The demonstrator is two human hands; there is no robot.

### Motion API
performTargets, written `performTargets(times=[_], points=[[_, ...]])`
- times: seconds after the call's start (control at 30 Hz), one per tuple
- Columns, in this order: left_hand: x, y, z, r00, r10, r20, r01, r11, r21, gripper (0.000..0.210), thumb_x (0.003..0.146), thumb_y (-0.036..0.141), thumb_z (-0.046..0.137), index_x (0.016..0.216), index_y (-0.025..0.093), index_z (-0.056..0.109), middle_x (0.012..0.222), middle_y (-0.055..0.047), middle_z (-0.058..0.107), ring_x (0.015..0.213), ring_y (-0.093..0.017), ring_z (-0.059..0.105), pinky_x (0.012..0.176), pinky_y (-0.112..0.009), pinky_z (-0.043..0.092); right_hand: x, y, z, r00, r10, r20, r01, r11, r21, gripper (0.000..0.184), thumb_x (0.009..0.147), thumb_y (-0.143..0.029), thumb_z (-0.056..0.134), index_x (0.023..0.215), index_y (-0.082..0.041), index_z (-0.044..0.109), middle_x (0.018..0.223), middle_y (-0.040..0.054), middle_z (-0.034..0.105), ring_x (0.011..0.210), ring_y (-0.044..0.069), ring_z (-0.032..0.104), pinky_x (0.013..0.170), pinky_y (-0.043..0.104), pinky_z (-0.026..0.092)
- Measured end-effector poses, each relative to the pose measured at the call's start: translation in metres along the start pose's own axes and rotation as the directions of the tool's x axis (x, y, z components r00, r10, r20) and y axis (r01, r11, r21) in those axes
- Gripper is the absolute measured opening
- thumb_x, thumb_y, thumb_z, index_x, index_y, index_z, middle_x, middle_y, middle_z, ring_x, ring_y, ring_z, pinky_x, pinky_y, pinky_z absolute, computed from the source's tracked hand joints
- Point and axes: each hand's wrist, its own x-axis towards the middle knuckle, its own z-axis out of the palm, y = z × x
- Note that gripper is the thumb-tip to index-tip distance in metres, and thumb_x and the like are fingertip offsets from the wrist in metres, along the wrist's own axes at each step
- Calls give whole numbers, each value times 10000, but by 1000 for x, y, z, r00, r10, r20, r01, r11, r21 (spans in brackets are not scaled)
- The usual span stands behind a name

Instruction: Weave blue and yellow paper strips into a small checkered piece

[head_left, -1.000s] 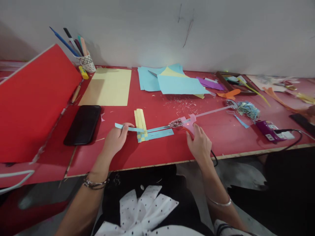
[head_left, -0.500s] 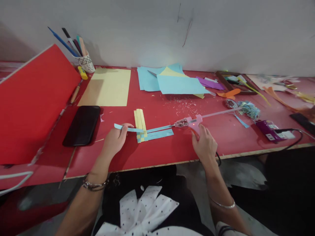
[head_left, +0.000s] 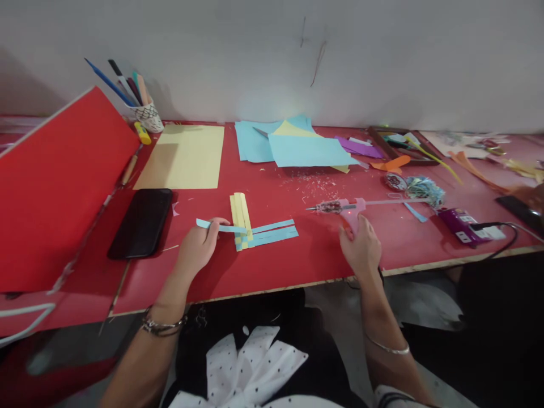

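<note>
Pinched in my left hand is a light blue paper strip, its right end lying over the woven piece. That piece has yellow strips running up and blue strips running right, with a small yellow-and-blue checked weave at their corner. My right hand is closed around the handle of a pink glue gun. A clear glue stick sticks out of its back. The nozzle points left, just above and right of the blue strips' ends, apart from them.
A black phone and a red board lie to the left. Behind are a yellow sheet, blue sheets and a pen cup. A purple power box with a cable stands at right, near paper shreds.
The glue gun in my right hand has moved right and slightly up, its nozzle now off the upper blue strip. My left hand still holds its strip in place.
</note>
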Motion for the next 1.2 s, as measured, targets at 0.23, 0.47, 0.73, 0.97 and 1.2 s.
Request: performTargets(times=[0.23,0.47,0.73,0.97,1.2], points=[[1,6,-2,1000,24,-2,-24,999,39,488,821,382,175,897,194,619,603,-33,600,618,-192,585,518,-245,397,38,6,2,985,116,130,-99,987,-128,358,744,-402,490,999,-155,535,892,123,631,807,259,583,600,328,408],[-3,11,-2,991,101,-88,-91,990,107,470,837,340,197,816,190,642,608,-43,640,601,-179,607,513,-235,388,46,-21,-26,973,86,216,-22,960,-280,343,700,-349,569,912,-83,610,958,214,580,934,349,517,646,415,423],[1,33,6,956,276,-103,-243,935,257,367,853,314,331,735,177,650,577,-41,641,543,-169,585,466,-231,331,-5,-106,-34,780,-529,335,203,720,664,543,742,-372,521,1237,-205,374,996,62,549,718,144,536,648,301,454],[-3,50,14,933,360,4,-345,890,299,138,747,256,571,859,185,610,669,-17,652,584,-162,585,481,-222,344,-15,-143,-23,821,-462,335,47,640,767,186,754,-289,467,890,-180,533,702,-5,506,577,104,452,541,232,383],[-2,30,6,957,289,-9,-280,932,230,188,775,245,545,958,207,557,789,0,634,616,-141,586,500,-220,386,3,-111,-13,831,-389,397,-180,486,855,291,789,-406,341,814,-183,526,611,-19,487,505,90,452,499,221,367]])
